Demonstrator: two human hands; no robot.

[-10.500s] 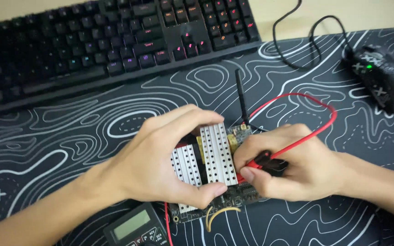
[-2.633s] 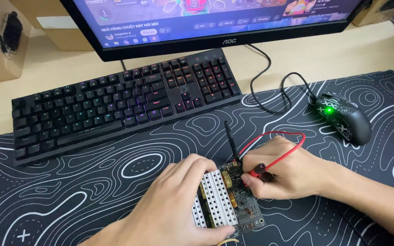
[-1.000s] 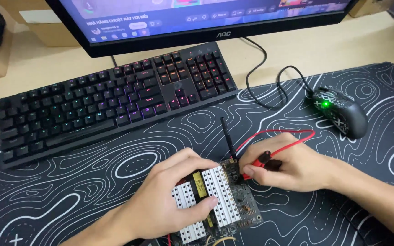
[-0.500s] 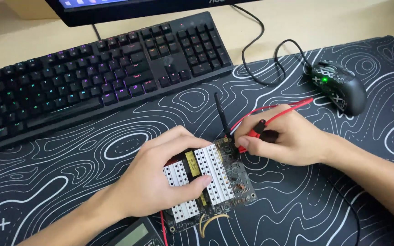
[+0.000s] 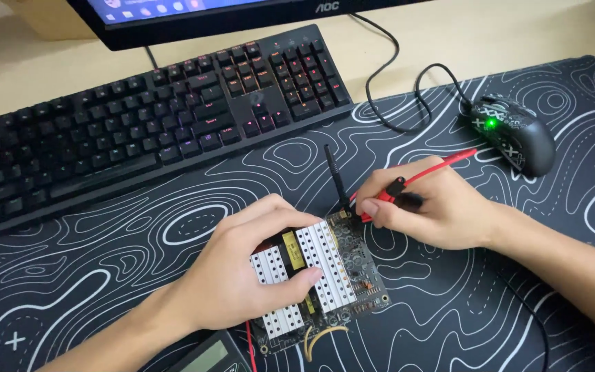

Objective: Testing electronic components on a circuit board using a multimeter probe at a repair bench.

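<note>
The circuit board [image 5: 325,275] lies on the patterned mat [image 5: 105,275], clamped by my left hand [image 5: 242,275]; my right hand [image 5: 428,210] pinches both probes [image 5: 380,200] onto its corner, mid-measurement.

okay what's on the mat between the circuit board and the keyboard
In the head view, a black probe lead rises from the circuit board toward the keyboard. Otherwise that stretch is bare patterned desk mat.
</note>
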